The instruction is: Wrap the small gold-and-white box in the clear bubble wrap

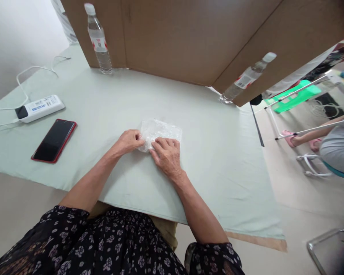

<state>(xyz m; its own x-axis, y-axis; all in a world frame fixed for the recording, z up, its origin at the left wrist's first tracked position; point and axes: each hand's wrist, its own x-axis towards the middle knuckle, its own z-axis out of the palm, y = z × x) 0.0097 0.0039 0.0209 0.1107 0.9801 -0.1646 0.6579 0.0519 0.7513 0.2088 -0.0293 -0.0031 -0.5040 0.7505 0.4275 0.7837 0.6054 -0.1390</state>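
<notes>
A clear piece of bubble wrap [169, 131] lies on the cloth-covered table in front of me. My left hand [129, 141] is closed at its left edge, thumb and fingers pinched on the plastic. Resting on the lower middle of the wrap is my right hand [167, 154], palm down, with the fingers slightly bent and apart and the thumb pointing toward my left hand. Part of the wrap is hidden beneath the right hand. Whether anything lies inside the wrap, I cannot tell.
Left of my hands lie a red-cased phone [54, 140] and a white power strip [41, 108] with cables. Two water bottles [99, 44] stand against a tall cardboard screen [166, 42] at the back. A seated person [339, 147] and a green stool [296, 95] are off to the right.
</notes>
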